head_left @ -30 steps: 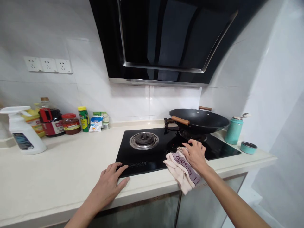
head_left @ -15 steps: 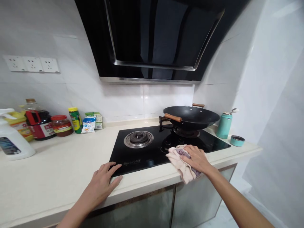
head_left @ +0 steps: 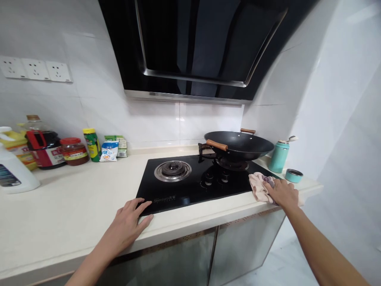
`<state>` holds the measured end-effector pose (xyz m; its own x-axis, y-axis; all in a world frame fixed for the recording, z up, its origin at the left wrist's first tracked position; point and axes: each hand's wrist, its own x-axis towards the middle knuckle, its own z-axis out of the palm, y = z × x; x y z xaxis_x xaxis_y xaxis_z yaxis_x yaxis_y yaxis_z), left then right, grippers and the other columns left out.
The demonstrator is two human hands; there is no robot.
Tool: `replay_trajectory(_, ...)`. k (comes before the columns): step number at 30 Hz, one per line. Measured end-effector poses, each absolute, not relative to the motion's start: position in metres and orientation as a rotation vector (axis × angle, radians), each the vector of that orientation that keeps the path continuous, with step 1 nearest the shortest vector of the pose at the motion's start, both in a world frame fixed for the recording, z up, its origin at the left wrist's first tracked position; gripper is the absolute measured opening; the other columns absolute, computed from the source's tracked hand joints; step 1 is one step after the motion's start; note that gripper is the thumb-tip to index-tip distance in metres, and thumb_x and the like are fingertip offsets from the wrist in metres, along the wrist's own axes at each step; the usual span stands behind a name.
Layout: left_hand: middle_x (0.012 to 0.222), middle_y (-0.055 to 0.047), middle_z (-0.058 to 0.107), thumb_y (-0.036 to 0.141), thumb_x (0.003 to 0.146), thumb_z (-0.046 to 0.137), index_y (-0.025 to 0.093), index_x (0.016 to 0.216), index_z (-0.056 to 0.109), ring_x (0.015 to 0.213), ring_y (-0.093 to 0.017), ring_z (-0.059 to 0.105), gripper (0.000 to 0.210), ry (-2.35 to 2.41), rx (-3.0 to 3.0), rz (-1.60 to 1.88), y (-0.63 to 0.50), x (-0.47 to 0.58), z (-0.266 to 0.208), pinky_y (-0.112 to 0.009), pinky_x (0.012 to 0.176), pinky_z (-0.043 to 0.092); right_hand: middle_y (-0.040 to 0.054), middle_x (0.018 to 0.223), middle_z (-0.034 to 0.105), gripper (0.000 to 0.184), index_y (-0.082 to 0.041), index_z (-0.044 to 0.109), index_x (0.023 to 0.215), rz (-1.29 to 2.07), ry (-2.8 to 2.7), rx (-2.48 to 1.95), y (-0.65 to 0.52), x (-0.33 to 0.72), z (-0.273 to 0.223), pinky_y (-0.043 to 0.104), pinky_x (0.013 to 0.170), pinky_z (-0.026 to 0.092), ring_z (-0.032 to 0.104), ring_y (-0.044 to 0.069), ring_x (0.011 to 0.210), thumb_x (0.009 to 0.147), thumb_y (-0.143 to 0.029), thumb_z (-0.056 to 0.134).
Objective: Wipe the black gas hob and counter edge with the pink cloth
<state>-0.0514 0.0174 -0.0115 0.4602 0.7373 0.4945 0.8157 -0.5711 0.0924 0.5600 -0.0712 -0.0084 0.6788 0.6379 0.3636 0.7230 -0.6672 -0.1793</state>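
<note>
Under my right hand (head_left: 283, 193) is a pale pink cloth (head_left: 258, 186) with a purple patch, pressed on the front right corner of the black gas stove (head_left: 184, 194) and the counter edge. My fingers are closed over the cloth. My left hand (head_left: 131, 220) rests with fingers spread at the stove's front left corner, holding nothing. A black wok (head_left: 238, 143) with wooden handles sits on the right burner, behind the cloth. The left burner (head_left: 173, 171) is bare, and two control knobs (head_left: 208, 178) show between the burners.
A teal bottle (head_left: 279, 157) and its teal cup lid (head_left: 293, 175) stand right of the stove. Along the left wall are a white spray bottle (head_left: 18, 174), a dark sauce bottle (head_left: 44, 149), a red-lidded jar (head_left: 74, 153) and seasoning packets (head_left: 109, 151). A black range hood (head_left: 190, 47) hangs above.
My right hand has slid the cloth rightward along the stove's front edge, from beside the knobs to the right corner, uncovering both knobs. My left hand has stayed in place.
</note>
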Motion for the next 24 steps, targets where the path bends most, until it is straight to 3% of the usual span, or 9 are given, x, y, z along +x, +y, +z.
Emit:
replay_trajectory(10,0.135,-0.013,0.061,0.060,0.099,0.043,0.027,0.132,0.065,0.127,-0.030,0.055,0.052,-1.386,-2.590,-0.761,0.011,-0.046,-0.006,-0.050,0.102,0.046,0.0148,0.109,0.067,0.052,-0.019,0.066,0.113,-0.545,-1.653,-2.329,-0.075,0.382,0.011,0.041,0.084,0.040,0.057,0.031,0.102,0.099,-0.058,0.036)
replay_trajectory(19,0.133,-0.011,0.062,0.055,0.101,0.040,0.028,0.132,0.064,0.127,-0.029,0.055,0.047,-1.380,-2.611,-0.820,0.010,-0.047,-0.006,-0.050,0.102,0.047,0.0114,0.100,0.068,0.045,-0.021,0.068,0.097,-0.366,-1.961,-1.802,-0.063,0.214,0.018,0.044,0.083,0.038,0.054,0.030,0.097,0.098,-0.057,0.041)
replay_trajectory(24,0.130,-0.009,0.061,0.053,0.103,0.031,0.027,0.137,0.059,0.126,-0.025,0.056,0.050,-1.494,-2.622,-1.122,0.010,-0.052,-0.002,-0.049,0.108,0.048,0.0083,0.098,0.068,0.035,-0.022,0.065,0.086,-0.108,-2.021,-1.557,-0.053,0.165,0.016,0.043,0.086,0.039,0.054,0.028,0.097,0.094,-0.052,0.048)
